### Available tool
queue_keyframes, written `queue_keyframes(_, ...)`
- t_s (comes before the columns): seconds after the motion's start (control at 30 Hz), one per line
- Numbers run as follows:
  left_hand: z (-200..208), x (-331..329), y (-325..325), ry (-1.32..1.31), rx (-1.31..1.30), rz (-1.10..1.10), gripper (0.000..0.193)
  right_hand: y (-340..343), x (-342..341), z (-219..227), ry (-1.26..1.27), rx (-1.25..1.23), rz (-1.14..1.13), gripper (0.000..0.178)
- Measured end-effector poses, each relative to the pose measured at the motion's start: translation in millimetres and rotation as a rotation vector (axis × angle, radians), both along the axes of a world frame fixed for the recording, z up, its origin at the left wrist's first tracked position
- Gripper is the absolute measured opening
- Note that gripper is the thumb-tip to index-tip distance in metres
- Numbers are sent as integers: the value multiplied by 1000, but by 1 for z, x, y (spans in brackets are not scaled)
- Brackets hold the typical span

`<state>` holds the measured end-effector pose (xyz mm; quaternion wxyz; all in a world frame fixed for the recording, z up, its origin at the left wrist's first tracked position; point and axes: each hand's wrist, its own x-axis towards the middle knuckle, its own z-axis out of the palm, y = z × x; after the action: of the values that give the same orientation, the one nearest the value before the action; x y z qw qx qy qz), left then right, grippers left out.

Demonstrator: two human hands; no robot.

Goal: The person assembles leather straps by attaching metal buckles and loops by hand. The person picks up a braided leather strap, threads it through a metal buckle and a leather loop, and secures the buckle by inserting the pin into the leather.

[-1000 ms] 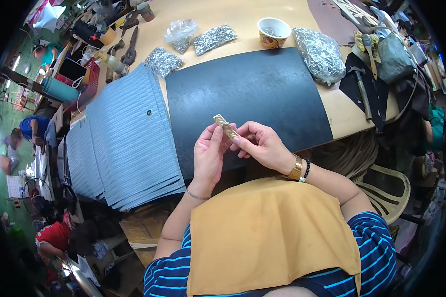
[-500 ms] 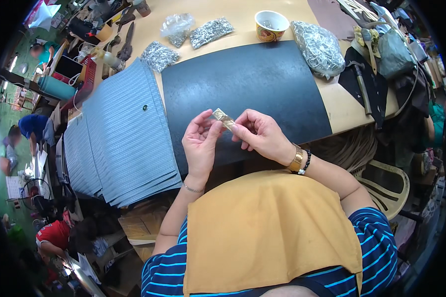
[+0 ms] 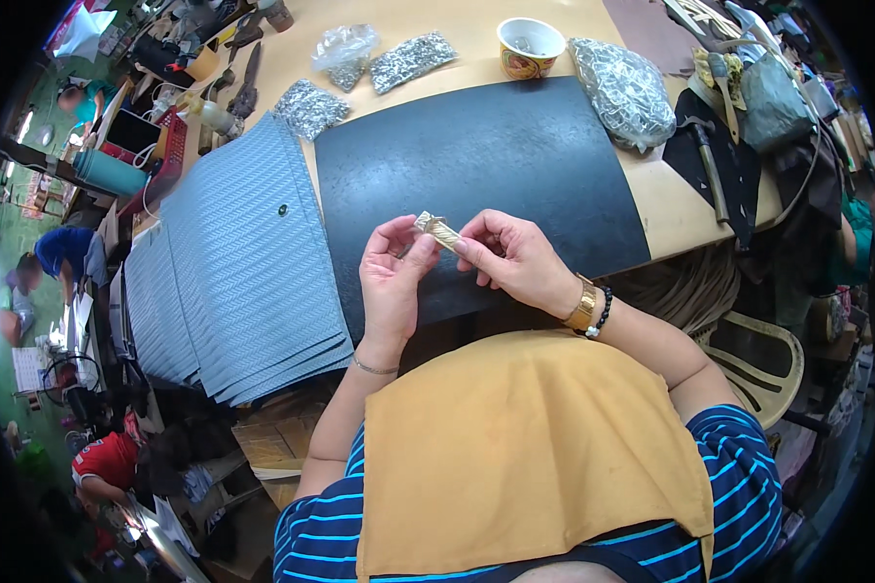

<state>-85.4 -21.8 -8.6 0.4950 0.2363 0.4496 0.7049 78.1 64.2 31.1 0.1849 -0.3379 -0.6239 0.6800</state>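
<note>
Between my two hands is a small gold-coloured strip [image 3: 444,233] with slanted ribs and what looks like a thin metal piece near its upper left end. My left hand [image 3: 391,277] pinches that end between thumb and fingers. The lower right end sits in the grip of my right hand [image 3: 517,257], its thumb pressed on top. Both hands are over the near part of a black mat [image 3: 486,146] on the table. To the left lies a fanned stack of light blue woven-pattern sheets [image 3: 243,262], with a small dark round fitting on the top sheet.
Along the far side are bags of small metal pieces [image 3: 413,60], a paper cup [image 3: 530,63] and a larger clear bag [image 3: 624,95]. A hammer [image 3: 712,175] and a brush [image 3: 721,92] lie at the right. A plastic chair [image 3: 758,364] stands near my right elbow. Other people work at the left.
The gold strip has turned slightly in my fingers, so more of its ribbed face shows. Both hands stay in nearly the same place.
</note>
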Motion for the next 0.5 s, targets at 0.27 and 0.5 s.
queue_keyframes(0.27, 11, 19, 8, -284, -38, -106, 23, -6, -6, -14, 144, -38, -72, 16)
queue_keyframes(0.5, 11, 8, 9, 120, 74, -96, 20, 16, -4, 21, 177, 749, -60, 19)
